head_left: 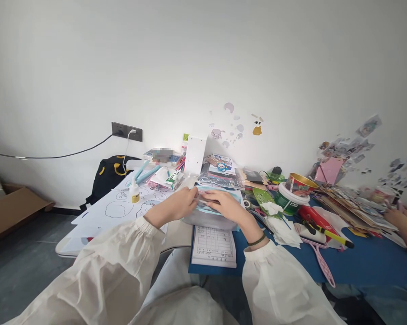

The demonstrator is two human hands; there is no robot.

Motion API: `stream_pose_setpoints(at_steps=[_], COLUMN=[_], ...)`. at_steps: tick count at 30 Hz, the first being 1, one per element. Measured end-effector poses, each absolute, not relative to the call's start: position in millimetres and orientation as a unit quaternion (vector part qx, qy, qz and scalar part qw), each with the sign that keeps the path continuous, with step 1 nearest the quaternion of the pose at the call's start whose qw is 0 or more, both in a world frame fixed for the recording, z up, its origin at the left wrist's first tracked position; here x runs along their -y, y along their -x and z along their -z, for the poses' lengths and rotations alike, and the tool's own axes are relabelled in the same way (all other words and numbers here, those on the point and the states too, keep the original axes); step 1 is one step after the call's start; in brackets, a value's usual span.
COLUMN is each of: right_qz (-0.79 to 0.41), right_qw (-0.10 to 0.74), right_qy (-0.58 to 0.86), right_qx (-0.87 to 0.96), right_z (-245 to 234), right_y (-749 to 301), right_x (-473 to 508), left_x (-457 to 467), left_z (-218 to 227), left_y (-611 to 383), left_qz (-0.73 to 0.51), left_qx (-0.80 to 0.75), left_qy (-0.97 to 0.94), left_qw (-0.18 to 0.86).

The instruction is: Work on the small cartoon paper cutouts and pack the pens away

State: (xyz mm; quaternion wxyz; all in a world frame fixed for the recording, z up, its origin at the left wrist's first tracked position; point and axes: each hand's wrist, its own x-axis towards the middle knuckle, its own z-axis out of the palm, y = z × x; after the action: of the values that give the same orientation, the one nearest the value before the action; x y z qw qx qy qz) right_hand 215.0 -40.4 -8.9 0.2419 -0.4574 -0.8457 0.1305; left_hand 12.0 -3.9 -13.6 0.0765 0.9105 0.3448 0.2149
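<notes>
My left hand [182, 204] and my right hand [225, 203] meet over a clear plastic box [206, 220] at the near edge of the blue table [359, 266]. Both hands pinch a thin, pale blue clear sheet or bag [203, 205] lying on top of that box. The fingertips touch each other near the middle. Both arms wear white sleeves; a dark green band circles my right wrist. A printed form [214, 245] lies flat just in front of the box.
Left is a white table with line-drawing sheets [122, 208] and a small glue bottle [134, 192]. Right of my hands lie a green scoop [262, 197], a green tub [290, 198], tissues, a red package and a pink tool [320, 262]. Another person's hand [398, 219] is at the far right.
</notes>
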Motion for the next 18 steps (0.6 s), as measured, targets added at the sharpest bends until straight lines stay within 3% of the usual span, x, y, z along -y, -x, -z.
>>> stream_pose_setpoints(at_steps=[9, 18], right_qz=[-0.164, -0.063], right_qw=[0.219, 0.113], right_qy=[0.459, 0.448], right_qx=[0.845, 0.884], right_z=[8.4, 20.7], right_y=[-228.1, -220.9], right_x=[50.5, 39.7], left_x=[7.0, 16.9], left_z=[19.4, 22.9], left_y=[-21.4, -39.7], left_qz=[-0.292, -0.324], left_qx=[-0.38, -0.401], left_qy=[-0.865, -0.846], left_qw=[0.145, 0.138])
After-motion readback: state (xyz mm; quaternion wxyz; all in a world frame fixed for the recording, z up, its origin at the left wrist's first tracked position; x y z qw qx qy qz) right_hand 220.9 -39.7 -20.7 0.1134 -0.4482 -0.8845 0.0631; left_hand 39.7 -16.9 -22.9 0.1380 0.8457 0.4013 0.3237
